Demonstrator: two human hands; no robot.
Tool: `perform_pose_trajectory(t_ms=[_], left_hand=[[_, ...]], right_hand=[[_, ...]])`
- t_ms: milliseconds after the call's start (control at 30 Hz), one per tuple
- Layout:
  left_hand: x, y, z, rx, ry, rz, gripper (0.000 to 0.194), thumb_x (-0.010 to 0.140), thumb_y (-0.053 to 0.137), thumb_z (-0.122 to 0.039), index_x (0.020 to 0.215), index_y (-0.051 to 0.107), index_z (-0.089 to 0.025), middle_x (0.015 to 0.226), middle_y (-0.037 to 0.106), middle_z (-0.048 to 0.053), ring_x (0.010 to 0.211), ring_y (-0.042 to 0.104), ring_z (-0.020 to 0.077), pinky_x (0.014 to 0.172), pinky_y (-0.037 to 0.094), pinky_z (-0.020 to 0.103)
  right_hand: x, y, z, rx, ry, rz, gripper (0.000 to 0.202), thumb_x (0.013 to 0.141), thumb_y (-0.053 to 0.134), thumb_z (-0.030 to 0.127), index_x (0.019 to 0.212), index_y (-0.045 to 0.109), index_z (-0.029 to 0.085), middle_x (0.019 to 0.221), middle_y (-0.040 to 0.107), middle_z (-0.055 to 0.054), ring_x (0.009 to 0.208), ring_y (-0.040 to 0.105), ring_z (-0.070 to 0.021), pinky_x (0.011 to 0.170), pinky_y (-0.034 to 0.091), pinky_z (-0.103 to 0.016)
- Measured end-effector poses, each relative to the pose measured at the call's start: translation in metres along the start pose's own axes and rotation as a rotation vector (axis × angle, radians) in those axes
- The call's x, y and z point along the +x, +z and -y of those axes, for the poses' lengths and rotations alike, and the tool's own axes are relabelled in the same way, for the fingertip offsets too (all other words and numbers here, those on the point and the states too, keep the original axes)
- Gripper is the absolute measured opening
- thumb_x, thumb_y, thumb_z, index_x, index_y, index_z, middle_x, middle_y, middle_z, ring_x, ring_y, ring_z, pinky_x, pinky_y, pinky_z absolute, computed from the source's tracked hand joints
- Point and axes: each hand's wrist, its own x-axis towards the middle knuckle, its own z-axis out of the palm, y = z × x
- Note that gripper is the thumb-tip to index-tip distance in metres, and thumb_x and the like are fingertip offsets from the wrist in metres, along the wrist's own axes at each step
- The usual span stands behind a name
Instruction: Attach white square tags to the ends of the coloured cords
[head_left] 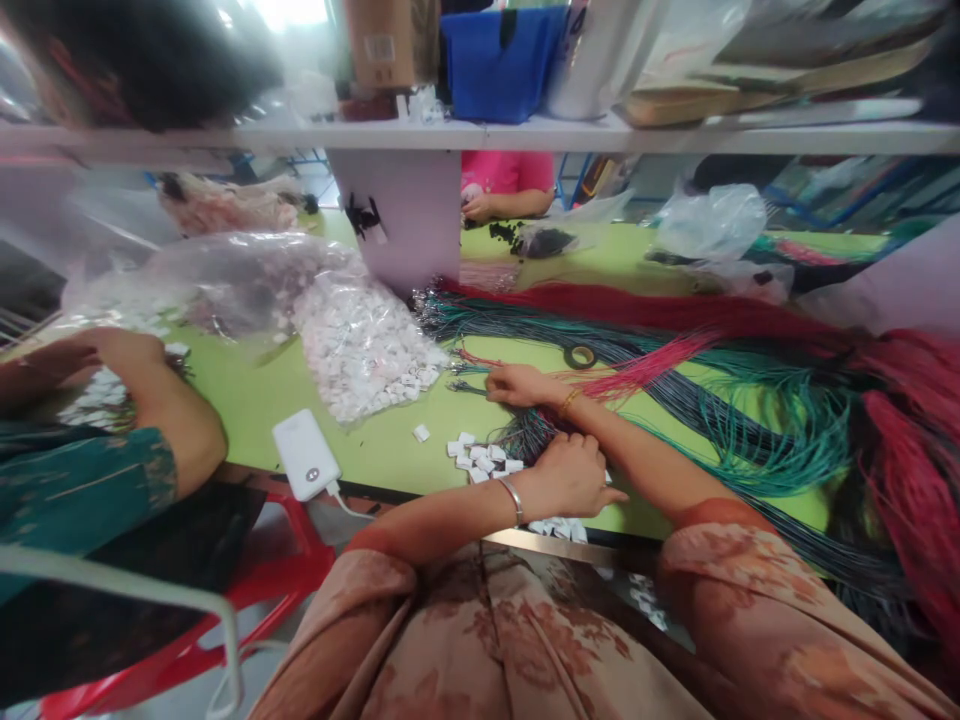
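Note:
My right hand (519, 386), gold band at the wrist, is closed at a small group of thin dark wires (471, 388) with metal ends, and its fingertips seem to pinch them. Beside these lie red wires (480, 360). Nearer to me, my left hand (566, 476), with a silver bracelet, curls over a tabletop spot by a bundle of dark wires (525, 436). Its fingers point away from the camera and hide whatever they grip. White plastic connectors (484, 459) lie in a loose pile left of it, and more connectors (561, 528) sit at the table edge.
A clear bag of white pieces (367, 350) and a white power bank (306, 455) lie left. Long red wires (622, 305) and green wires (787, 440) stretch right, past a roll of black tape (579, 356). A co-worker's arm (176, 410) works at left; a shelf (480, 137) crosses above.

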Motion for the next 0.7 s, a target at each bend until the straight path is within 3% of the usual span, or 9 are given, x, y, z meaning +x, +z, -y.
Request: perform_pose_trajectory(t_ms=[100, 200, 300, 500, 600, 700], left_hand=[[-0.005, -0.001, -0.008, 0.06, 0.073, 0.002, 0.057, 0.093, 0.037, -0.052, 0.094, 0.066, -0.004, 0.088, 0.061, 0.021, 0.082, 0.06, 0.0268, 0.066, 0.04, 0.036], [-0.018, -0.011, -0.004, 0.073, 0.241, -0.033, 0.048, 0.096, 0.033, -0.042, 0.094, 0.065, -0.006, 0.085, 0.062, 0.018, 0.077, 0.06, 0.0244, 0.062, 0.039, 0.035], [-0.03, -0.029, 0.017, -0.043, 0.369, -0.075, 0.04, 0.096, 0.037, -0.04, 0.104, 0.063, -0.011, 0.084, 0.064, 0.014, 0.079, 0.061, 0.0213, 0.067, 0.041, 0.033], [-0.063, -0.074, 0.108, -0.301, -0.051, -0.071, 0.025, 0.085, 0.058, -0.042, 0.097, 0.069, -0.023, 0.102, 0.066, 0.008, 0.096, 0.061, 0.0207, 0.081, 0.043, 0.028], [-0.088, -0.083, 0.148, -0.219, -0.439, 0.044, 0.023, 0.067, 0.074, -0.041, 0.072, 0.067, -0.021, 0.078, 0.064, 0.006, 0.079, 0.062, 0.0212, 0.07, 0.042, 0.028], [-0.111, -0.079, 0.165, -0.15, -0.636, 0.174, 0.03, 0.05, 0.082, -0.037, 0.063, 0.061, -0.021, 0.064, 0.059, 0.002, 0.07, 0.06, 0.0207, 0.063, 0.039, 0.026]], right_hand=[[0.003, 0.001, 0.008, -0.055, 0.073, 0.027, 0.017, 0.084, 0.056, 0.03, 0.083, 0.066, 0.017, 0.079, 0.066, -0.005, 0.066, 0.05, -0.0152, 0.062, 0.029, -0.025], [-0.003, 0.012, 0.022, -0.119, 0.203, -0.118, 0.018, 0.086, 0.052, 0.026, 0.088, 0.066, 0.015, 0.088, 0.068, -0.01, 0.073, 0.054, -0.0183, 0.065, 0.031, -0.027], [-0.013, 0.024, 0.033, -0.125, 0.27, -0.255, 0.021, 0.088, 0.048, 0.026, 0.096, 0.064, 0.015, 0.096, 0.068, -0.012, 0.08, 0.056, -0.0204, 0.067, 0.032, -0.028], [-0.022, 0.028, 0.034, -0.052, 0.236, -0.199, 0.018, 0.088, 0.05, 0.028, 0.094, 0.063, 0.017, 0.091, 0.068, -0.008, 0.079, 0.056, -0.0191, 0.067, 0.033, -0.027], [-0.022, 0.028, 0.034, -0.056, 0.239, -0.261, 0.021, 0.091, 0.044, 0.026, 0.091, 0.063, 0.017, 0.091, 0.068, -0.009, 0.079, 0.056, -0.0187, 0.069, 0.033, -0.027], [-0.021, 0.029, 0.034, -0.024, 0.248, -0.29, 0.022, 0.091, 0.042, 0.023, 0.087, 0.063, 0.017, 0.088, 0.067, -0.009, 0.079, 0.054, -0.0185, 0.071, 0.034, -0.027]])
